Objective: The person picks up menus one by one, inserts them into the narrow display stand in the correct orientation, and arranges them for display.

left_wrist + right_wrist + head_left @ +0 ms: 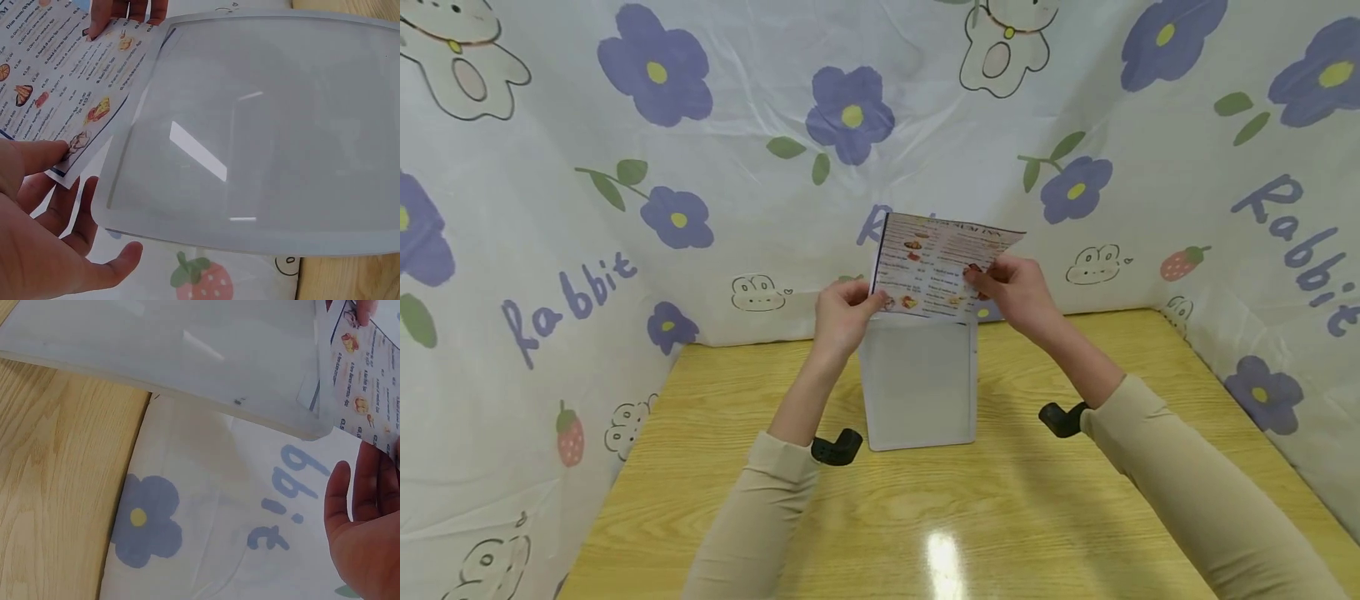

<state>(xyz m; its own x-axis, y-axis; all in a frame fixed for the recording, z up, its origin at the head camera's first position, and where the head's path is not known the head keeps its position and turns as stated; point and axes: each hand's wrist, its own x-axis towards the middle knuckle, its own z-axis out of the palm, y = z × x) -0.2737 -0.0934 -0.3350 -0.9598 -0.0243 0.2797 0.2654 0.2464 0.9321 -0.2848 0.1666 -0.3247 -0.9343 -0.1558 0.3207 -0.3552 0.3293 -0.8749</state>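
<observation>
A printed menu sheet (936,262) with food pictures is held up by both hands, tilted, at the top of a clear upright sign holder (921,387). My left hand (844,318) pinches the sheet's lower left corner between thumb and fingers. At the sheet's right side, my right hand (1021,293) pinches it. In the left wrist view, the menu's lower edge (119,115) meets the holder's top edge, and one corner shows through the clear panel (250,144). Whether that corner is inside the holder or behind it, I cannot tell.
The holder stands on a yellow wood-grain table (737,492), near its back edge. Behind and at both sides hangs a white cloth (752,208) with purple flowers and rabbits. Black wrist mounts (837,448) sit under both forearms.
</observation>
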